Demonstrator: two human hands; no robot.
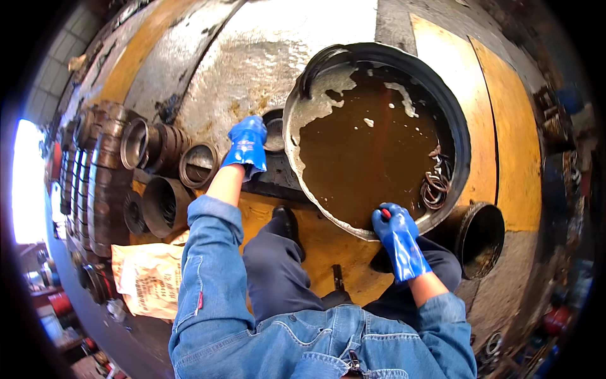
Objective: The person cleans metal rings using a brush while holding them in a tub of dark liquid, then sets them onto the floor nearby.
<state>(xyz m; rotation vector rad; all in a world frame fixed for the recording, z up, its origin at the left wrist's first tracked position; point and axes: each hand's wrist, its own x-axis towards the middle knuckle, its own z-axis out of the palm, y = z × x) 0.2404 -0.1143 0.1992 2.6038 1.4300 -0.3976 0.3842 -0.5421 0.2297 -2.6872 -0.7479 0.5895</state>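
My left hand (247, 144), in a blue rubber glove, is closed at the left edge of a round, hollow metal part (274, 131). Its fingertips are partly hidden. That part sits against the left side of a large black tub (459, 120) holding brown, foamy liquid (372, 158). Over the tub's near rim, my right hand (398, 239), gloved the same way, is curled around something with a small red end (386, 214); the rest of it is hidden. Several metal rings (434, 189) lie at the tub's right inner side, beside my right hand.
Left of me stand stacked ribbed metal parts (104, 183), a ring-shaped part (199, 165) and a wide hollow cylinder (165, 205). A printed paper sack (146, 278) lies nearer. An open dark cylinder (481, 240) lies right of the tub. My shoe (286, 224) is close to the tub.
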